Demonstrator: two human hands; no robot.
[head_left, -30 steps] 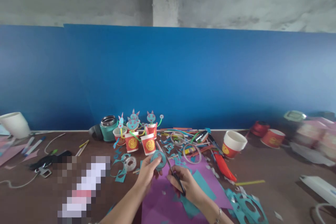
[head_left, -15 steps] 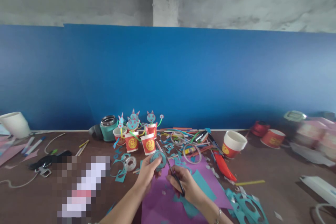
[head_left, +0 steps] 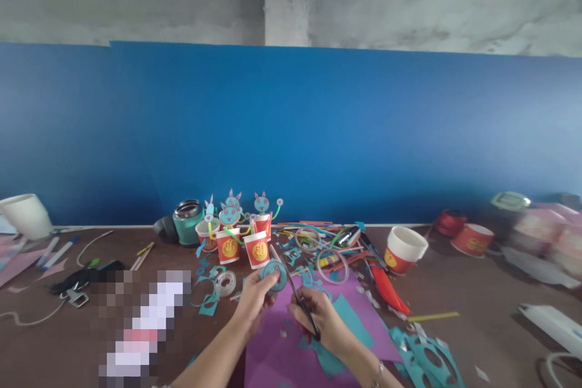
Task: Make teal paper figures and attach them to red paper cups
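Between the thumb and fingers of my left hand is a round blue paper cutout with a face drawn on it. My right hand grips black-handled scissors, their blades pointing up and left along the cutout's right edge. Whether the blades touch the paper I cannot tell. Below both hands lies a purple sheet with blue paper on top. Just beyond them stand red and white paper cups, several bearing blue animal faces and bent straw arms.
A tape roll and blue scraps lie left of the sheet. Pens, straws and tape rings are heaped behind it. Stacked cups, a red pouch and cut blue paper sit to the right. A teal flask stands by the blue partition.
My left hand and the round cutout have shifted very slightly to the left and up. My right hand and the scissors look almost unmoved.
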